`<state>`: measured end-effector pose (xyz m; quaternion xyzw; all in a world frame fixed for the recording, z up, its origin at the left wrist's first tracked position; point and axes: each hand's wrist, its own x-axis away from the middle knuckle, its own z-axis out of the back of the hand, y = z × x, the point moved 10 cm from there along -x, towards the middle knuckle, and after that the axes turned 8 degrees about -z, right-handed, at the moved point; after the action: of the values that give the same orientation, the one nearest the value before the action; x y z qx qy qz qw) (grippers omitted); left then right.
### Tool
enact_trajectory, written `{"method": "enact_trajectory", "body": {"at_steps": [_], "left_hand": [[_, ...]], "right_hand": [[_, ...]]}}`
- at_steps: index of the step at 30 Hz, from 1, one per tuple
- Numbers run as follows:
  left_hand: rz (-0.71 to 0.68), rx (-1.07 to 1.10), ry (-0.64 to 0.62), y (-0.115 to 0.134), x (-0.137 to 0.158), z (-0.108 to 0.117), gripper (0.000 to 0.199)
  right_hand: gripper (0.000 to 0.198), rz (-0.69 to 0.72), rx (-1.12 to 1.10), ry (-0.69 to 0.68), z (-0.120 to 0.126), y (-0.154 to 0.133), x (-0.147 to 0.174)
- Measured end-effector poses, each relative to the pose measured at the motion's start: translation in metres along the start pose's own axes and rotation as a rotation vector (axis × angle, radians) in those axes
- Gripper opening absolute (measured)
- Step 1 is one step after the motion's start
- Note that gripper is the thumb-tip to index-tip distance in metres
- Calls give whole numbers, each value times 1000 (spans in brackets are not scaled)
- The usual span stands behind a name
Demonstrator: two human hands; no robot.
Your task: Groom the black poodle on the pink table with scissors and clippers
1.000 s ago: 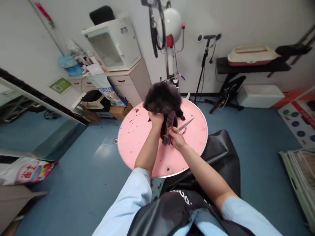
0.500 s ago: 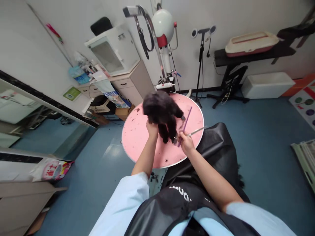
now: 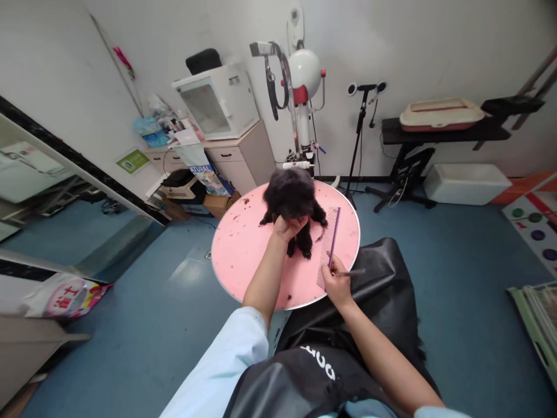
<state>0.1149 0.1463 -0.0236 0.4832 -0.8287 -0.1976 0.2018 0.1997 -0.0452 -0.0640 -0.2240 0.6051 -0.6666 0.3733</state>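
A small black dog (image 3: 289, 188) faces me on a round pink table (image 3: 243, 264) sprinkled with dark hair clippings. Its head rests in my left hand (image 3: 287, 227), the fingers curled beneath the chin and muzzle; fur hides part of them. My right hand (image 3: 338, 284) is closed near the table's right edge, a little apart from the dog's front paws. It grips a purple-backed comb (image 3: 334, 232), whose teeth point left over the table. From the same hand a pair of scissors (image 3: 355, 272) sticks out to the right, blurred, with its handles mostly hidden.
Behind the table stand a white-and-red dryer (image 3: 304, 72) and a grooming arm with a hanging black loop (image 3: 272, 90). A cabinet (image 3: 248, 154) carries a white box with a glass door (image 3: 206, 107). A tripod stand (image 3: 359, 128) is at right. Black apron fabric (image 3: 383, 284) borders the table.
My right hand has drawn back from the dog's paws, and the comb has turned so its teeth show. My left hand has shifted right under the dog's chin. The view has tilted up.
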Motion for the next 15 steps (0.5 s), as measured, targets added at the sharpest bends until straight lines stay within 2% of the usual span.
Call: {"method": "enact_trajectory", "body": {"at_steps": [2, 4, 6, 10, 12, 15], "left_hand": [[-19, 29, 0, -1, 2, -7, 22], [-48, 50, 8, -1, 5, -11, 22], [-64, 58, 8, 0, 8, -15, 23], [-70, 32, -8, -1, 12, -20, 23], [-72, 22, -13, -2, 13, -22, 24], [-58, 26, -30, -6, 14, -27, 23]], "right_hand": [[16, 200, 102, 18, -6, -32, -2], [17, 324, 171, -5, -17, -52, -7], [21, 335, 212, 9, -21, -58, -18], [23, 263, 200, 140, -4, -57, -27], [19, 318, 162, 82, -3, -65, -20], [20, 445, 191, -119, -22, -82, -5]]}}
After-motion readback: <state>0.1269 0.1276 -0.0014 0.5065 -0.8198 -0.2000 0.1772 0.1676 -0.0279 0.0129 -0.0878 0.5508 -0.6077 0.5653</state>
